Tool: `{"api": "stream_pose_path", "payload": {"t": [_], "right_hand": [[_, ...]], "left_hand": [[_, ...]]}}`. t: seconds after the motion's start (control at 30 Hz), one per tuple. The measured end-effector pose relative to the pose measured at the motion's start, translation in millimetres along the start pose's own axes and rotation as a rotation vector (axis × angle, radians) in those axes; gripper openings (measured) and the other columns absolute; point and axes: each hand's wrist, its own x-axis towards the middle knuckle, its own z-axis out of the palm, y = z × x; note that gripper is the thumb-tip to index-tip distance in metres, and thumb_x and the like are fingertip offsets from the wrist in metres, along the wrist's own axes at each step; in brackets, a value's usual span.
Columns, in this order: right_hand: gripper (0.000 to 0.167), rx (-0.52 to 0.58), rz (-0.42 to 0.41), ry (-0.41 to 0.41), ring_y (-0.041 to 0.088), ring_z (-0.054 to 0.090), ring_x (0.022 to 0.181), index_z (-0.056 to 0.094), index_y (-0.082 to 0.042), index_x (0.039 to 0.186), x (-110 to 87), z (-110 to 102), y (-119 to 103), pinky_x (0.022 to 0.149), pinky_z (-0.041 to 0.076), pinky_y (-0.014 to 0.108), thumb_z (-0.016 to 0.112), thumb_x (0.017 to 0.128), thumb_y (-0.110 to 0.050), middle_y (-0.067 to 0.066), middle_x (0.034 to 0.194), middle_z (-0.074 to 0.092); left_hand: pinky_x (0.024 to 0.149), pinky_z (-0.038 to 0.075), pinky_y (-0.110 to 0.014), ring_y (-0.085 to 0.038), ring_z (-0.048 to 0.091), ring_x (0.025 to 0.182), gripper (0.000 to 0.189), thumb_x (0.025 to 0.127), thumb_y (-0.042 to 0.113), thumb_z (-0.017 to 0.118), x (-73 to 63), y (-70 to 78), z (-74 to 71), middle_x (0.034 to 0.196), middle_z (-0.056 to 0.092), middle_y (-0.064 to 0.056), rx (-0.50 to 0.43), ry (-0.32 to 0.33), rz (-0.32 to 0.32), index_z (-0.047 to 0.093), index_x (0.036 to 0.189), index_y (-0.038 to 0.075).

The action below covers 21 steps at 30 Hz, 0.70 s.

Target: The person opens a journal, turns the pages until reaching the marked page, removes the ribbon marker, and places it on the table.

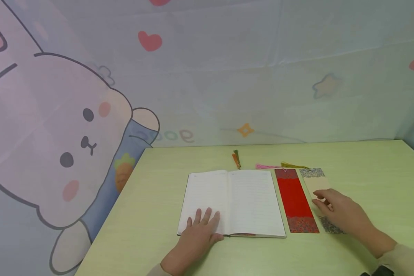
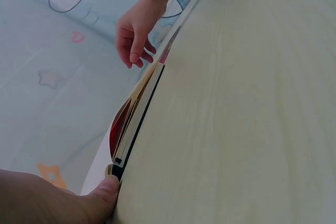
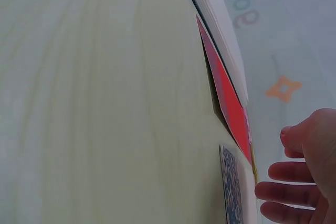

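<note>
An open notebook (image 1: 250,203) with lined white pages lies on the table. My left hand (image 1: 197,238) rests on its left page, fingers spread, the thumb along the bottom edge (image 2: 107,186). Something red (image 2: 119,127) shows between the pages below. Right of the notebook lies a red bookmark (image 1: 294,197) with patterned ends and a pink tassel (image 1: 267,166). Beside it is a cream bookmark (image 1: 314,183) with blue-grey patterned ends and an olive tassel (image 1: 293,165). Over this one hangs my right hand (image 1: 343,211), fingers loosely bent, holding nothing; part of the bookmark is hidden beneath it.
Orange and green tassels (image 1: 236,159) stick out past the notebook's top edge. The pale green table (image 1: 151,199) reaches back to a cloth backdrop (image 1: 227,84) printed with a rabbit, hearts and stars.
</note>
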Motion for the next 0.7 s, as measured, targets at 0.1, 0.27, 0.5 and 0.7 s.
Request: {"api": "stream_pose_path", "payload": {"t": [0.1,0.27,0.5,0.7], "right_hand": [[0.032,-0.006,-0.021,-0.021,0.023,0.063,0.084,0.061,-0.003,0.112,0.6,3,-5,0.065,0.051,0.04,0.065,0.088,-0.024,0.009,0.104,0.062],[0.039,-0.065,-0.106,-0.012,0.025,0.061,0.09,0.063,-0.004,0.111,2.4,10,-12,0.072,0.052,0.043,0.071,0.082,-0.029,0.009,0.105,0.062],[0.047,-0.109,-0.266,0.073,0.03,0.058,0.098,0.066,-0.006,0.11,2.3,21,-22,0.08,0.049,0.047,0.079,0.072,-0.031,0.011,0.108,0.063],[0.052,-0.096,-0.317,-0.008,0.028,0.056,0.103,0.064,-0.011,0.116,2.0,23,-35,0.084,0.047,0.047,0.077,0.074,-0.038,0.007,0.114,0.061]], "left_hand": [[0.098,0.029,-0.06,-0.043,0.026,0.132,0.061,0.091,0.046,0.049,0.1,0.2,-0.1,0.145,0.035,-0.016,-0.005,-0.004,-0.003,0.04,0.141,0.012],[0.099,0.028,-0.06,-0.043,0.026,0.133,0.062,0.091,0.046,0.05,0.2,0.8,-1.5,0.146,0.034,-0.016,-0.019,-0.014,-0.009,0.039,0.141,0.013],[0.099,0.029,-0.06,-0.043,0.026,0.132,0.062,0.09,0.046,0.05,0.1,1.0,-1.8,0.145,0.034,-0.016,-0.023,-0.015,-0.011,0.04,0.141,0.013],[0.098,0.028,-0.061,-0.043,0.026,0.132,0.062,0.09,0.047,0.05,-0.2,0.6,-1.8,0.145,0.035,-0.016,-0.024,-0.005,-0.004,0.041,0.141,0.013]]}}
